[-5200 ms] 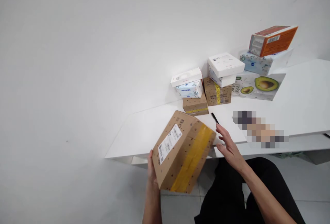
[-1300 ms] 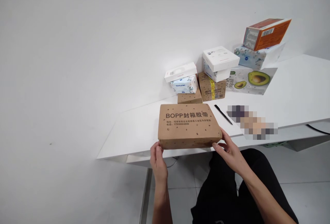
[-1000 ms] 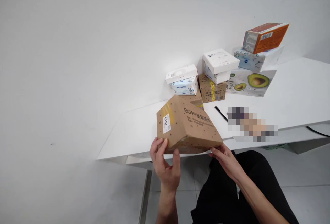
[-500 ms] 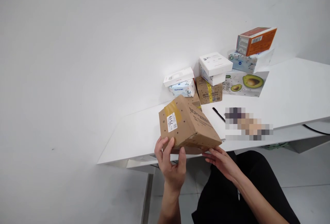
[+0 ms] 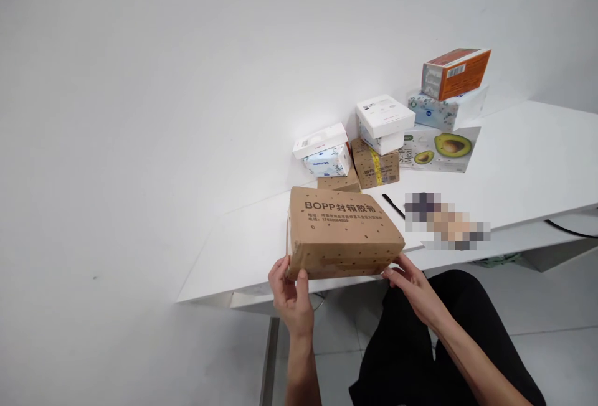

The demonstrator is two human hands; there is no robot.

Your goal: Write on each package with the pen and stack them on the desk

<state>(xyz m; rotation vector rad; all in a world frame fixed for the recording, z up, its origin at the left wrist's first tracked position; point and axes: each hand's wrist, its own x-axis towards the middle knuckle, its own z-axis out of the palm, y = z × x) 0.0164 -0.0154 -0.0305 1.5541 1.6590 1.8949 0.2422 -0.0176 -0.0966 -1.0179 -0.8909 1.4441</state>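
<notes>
A brown cardboard box (image 5: 346, 225) with dark printed lettering is held between my two hands over the front edge of the white table (image 5: 233, 241). My left hand (image 5: 292, 300) grips its lower left corner, thumb on the near face and fingers along the left side. At the lower right corner, my right hand (image 5: 413, 287) holds the box with its thumb in front; some of its fingers are hidden. Just behind the held box lies another brown carton (image 5: 339, 183), partly covered from view.
Along the wall stand tissue packs (image 5: 327, 162), white flat boxes (image 5: 385, 114), a yellow-taped carton (image 5: 375, 163), an avocado-printed box (image 5: 441, 149) and an orange box (image 5: 465, 76) on top of a pack. A black strap (image 5: 393, 205) leads to a blurred-out patch on the table.
The cardboard box has been turned in my hands: its labelled, yellow-taped face no longer shows, and the lettered face now points up. Both hands have shifted their hold along its lower corners.
</notes>
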